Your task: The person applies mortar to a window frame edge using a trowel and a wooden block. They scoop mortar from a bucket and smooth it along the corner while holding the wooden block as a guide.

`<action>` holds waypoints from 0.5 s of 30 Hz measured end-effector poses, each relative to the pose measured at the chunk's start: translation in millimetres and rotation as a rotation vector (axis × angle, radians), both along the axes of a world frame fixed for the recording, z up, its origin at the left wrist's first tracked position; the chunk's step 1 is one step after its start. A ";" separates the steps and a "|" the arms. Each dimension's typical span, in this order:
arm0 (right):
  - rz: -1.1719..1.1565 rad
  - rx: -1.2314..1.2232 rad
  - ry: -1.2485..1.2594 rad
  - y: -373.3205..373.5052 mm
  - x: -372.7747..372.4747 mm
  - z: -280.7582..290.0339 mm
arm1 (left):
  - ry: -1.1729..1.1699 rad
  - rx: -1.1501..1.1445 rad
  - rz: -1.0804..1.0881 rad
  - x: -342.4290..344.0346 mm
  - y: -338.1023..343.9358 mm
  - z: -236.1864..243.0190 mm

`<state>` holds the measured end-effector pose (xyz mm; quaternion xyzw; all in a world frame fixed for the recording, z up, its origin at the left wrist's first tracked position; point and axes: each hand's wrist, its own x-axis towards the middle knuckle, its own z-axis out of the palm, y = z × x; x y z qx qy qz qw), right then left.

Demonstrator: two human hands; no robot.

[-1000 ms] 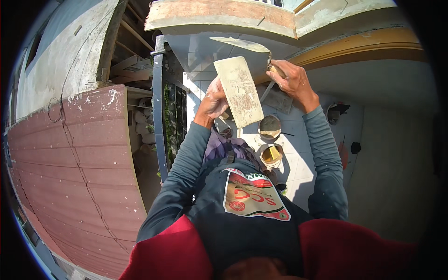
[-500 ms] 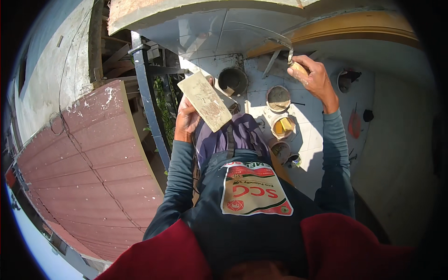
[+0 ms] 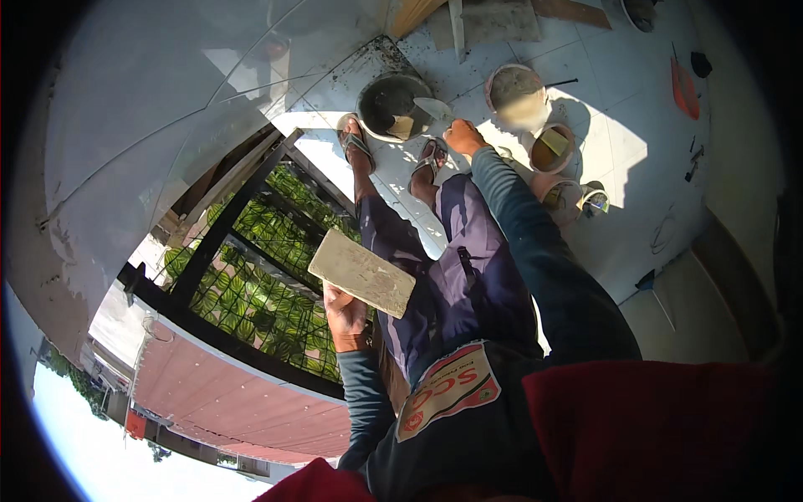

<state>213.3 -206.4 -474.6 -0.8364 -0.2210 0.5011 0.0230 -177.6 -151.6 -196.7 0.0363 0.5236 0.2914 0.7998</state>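
Note:
My left hand (image 3: 345, 314) grips a flat, pale rectangular board (image 3: 361, 269) marked with dried smears. Down near my sandaled feet, my right hand (image 3: 464, 136) is closed on the handle of a trowel (image 3: 431, 107), whose metal blade reaches over the rim of a large dark bucket (image 3: 381, 96). A light squarish piece (image 3: 401, 126) sits in that bucket. Right of the trowel are a round bucket of grey material (image 3: 512, 88) and a smaller bucket (image 3: 564, 149) holding a yellowish item.
More containers (image 3: 559, 194) and a red tool (image 3: 686, 92) are on the tiled floor (image 3: 623, 75) at the right. Dark railing (image 3: 217, 238) with plants behind it runs along the left. Boards (image 3: 569, 12) lie at the back.
My view has tilted down to the floor. My right hand has dropped from chest height to the dark bucket with the trowel. The board in my left hand has tipped toward horizontal.

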 end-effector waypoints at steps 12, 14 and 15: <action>0.188 -0.185 -0.517 -193.0 168.6 -154.7 | 0.049 -0.113 -0.178 63.3 16.8 -80.6; 0.233 -0.224 -0.526 -202.5 188.5 -193.2 | 0.001 -0.112 -0.174 67.3 12.0 -83.4; 0.360 -0.180 -0.577 -204.4 189.9 -211.8 | -0.031 -0.077 -0.174 66.8 11.5 -86.2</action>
